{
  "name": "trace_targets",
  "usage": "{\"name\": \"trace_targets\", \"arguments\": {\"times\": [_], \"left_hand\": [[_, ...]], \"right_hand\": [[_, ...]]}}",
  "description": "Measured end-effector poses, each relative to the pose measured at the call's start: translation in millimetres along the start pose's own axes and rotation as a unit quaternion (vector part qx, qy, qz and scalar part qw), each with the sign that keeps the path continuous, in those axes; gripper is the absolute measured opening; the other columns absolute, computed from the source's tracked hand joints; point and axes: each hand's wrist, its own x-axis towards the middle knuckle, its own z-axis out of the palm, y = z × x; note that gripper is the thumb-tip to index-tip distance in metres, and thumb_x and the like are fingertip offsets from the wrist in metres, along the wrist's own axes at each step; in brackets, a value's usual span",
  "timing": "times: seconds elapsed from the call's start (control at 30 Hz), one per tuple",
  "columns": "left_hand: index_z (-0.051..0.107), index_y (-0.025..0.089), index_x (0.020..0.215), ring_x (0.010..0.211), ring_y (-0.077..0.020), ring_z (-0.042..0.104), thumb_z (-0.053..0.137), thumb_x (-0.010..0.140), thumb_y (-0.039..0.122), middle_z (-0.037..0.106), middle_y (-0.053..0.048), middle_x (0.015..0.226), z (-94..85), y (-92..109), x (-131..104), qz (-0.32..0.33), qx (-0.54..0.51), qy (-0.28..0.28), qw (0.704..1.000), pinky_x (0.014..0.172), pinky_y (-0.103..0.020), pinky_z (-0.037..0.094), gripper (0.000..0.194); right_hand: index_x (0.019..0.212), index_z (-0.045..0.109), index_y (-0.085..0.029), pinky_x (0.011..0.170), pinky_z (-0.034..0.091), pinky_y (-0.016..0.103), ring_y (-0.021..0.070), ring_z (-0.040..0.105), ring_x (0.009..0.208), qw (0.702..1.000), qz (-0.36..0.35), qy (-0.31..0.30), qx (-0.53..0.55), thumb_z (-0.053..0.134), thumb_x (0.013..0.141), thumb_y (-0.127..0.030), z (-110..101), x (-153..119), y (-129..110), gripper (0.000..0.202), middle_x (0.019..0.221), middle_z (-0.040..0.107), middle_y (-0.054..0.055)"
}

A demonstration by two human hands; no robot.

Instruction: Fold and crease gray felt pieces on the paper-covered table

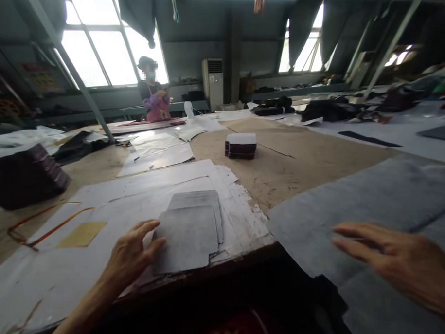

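Near the table's front edge lie overlapping grey rectangular pieces on white sheets. My left hand is at their left edge, thumb and fingers apart, with nothing gripped between them. On the right, my right hand is over a large bluish-grey cloth, fingers extended and slightly parted, holding nothing. Whether it touches the cloth I cannot tell. Farther back on the brown table surface stands a small dark stack with a white top.
At the left are a large dark stack, orange-framed glasses and a tan piece. A metal pole rises behind them. Across the table is a person. Dark cloth bundles lie at the back right.
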Motion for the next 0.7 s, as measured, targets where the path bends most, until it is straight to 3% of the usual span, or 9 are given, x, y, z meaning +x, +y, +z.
{"name": "trace_targets", "arguments": {"times": [0.13,0.27,0.4,0.5,0.6,0.7], "left_hand": [[0.057,0.012,0.109,0.099,-0.0272,0.057,0.054,0.068,0.043,0.056,-0.011,0.116,11.9,-11.6,31.8,-0.054,-0.019,0.021,0.998,0.088,-0.038,0.045,0.052],[0.057,0.016,0.107,0.096,-0.0219,0.057,0.051,0.072,0.04,0.057,-0.007,0.112,16.8,-11.4,31.9,-0.034,-0.05,0.014,0.998,0.085,-0.033,0.045,0.043],[0.056,0.017,0.104,0.101,-0.0231,0.054,0.051,0.073,0.037,0.055,-0.006,0.116,19.0,-12.9,28.9,-0.025,-0.061,0.017,0.998,0.09,-0.036,0.042,0.037],[0.055,0.016,0.105,0.104,-0.024,0.053,0.051,0.074,0.034,0.055,-0.007,0.115,20.6,-13.4,30.4,-0.023,-0.063,0.024,0.997,0.092,-0.037,0.041,0.036],[0.055,0.014,0.106,0.106,-0.0248,0.051,0.051,0.073,0.033,0.054,-0.009,0.116,20.5,-12.3,31.9,-0.024,-0.058,0.025,0.998,0.094,-0.038,0.04,0.039],[0.054,0.012,0.108,0.106,-0.0252,0.051,0.052,0.073,0.035,0.054,-0.01,0.116,19.8,-11.2,32.0,-0.026,-0.06,0.028,0.998,0.094,-0.038,0.039,0.042]], "right_hand": [[0.086,0.069,-0.02,0.074,0.05,0.029,0.0217,0.064,0.081,0.987,-0.006,-0.153,0.05,0.053,0.069,-0.035,49.0,25.3,-105.8,0.028,0.089,0.07,0.004],[0.092,0.068,-0.018,0.071,0.047,0.025,0.0185,0.063,0.081,0.981,-0.067,-0.183,0.02,0.059,0.069,-0.029,92.9,53.2,-159.3,0.027,0.089,0.069,0.005],[0.101,0.064,-0.02,0.071,0.043,0.025,0.0177,0.06,0.085,0.976,-0.106,-0.192,-0.002,0.063,0.065,-0.026,131.2,84.2,-186.6,0.037,0.098,0.066,0.003],[0.096,0.065,-0.019,0.066,0.04,0.026,0.019,0.058,0.081,0.972,-0.099,-0.211,-0.02,0.068,0.057,-0.026,150.6,101.2,-196.9,0.04,0.094,0.065,0.004],[0.081,0.066,-0.02,0.058,0.037,0.025,0.0173,0.056,0.07,0.97,-0.068,-0.233,-0.027,0.068,0.052,-0.028,158.4,110.2,-198.3,0.03,0.075,0.064,0.001],[0.068,0.063,-0.02,0.052,0.033,0.023,0.0131,0.051,0.06,0.968,-0.045,-0.245,-0.009,0.064,0.056,-0.033,158.2,112.6,-193.3,0.018,0.061,0.056,-0.003]]}}
